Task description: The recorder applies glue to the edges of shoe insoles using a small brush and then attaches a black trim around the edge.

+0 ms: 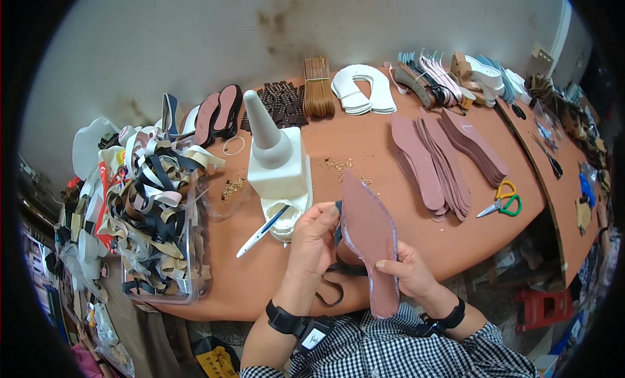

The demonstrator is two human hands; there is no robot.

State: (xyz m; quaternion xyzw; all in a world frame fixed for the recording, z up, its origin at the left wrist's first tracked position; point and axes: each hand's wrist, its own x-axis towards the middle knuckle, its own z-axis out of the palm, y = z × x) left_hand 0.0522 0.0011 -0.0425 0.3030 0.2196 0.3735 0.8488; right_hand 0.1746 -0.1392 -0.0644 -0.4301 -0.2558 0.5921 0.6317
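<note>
Dusty pink and pointed at the toe, the shoe insole we hold stands nearly upright above the counter's near edge, its narrow heel end pointing down toward our checked shirt. A paler, glossy band runs along its rim. Our right hand grips it from behind at the waist, thumb pressed across the pink face, fingers closed round the back. Our left hand pinches a black strap against the insole's left edge near the toe; the strap's loose loops hang down between our wrists.

Just beyond the left hand, a small white dish sits on the counter with a white-handled brush resting across it, and behind that stands a white glue bottle with a tall cone nozzle. To our left a clear plastic bin overflows with black, cream and tan straps. To our right lie fanned stacks of matching pink insoles, with yellow- and green-handled scissors near them. Brown, white and dark cut shoe parts line the counter's far edge.
</note>
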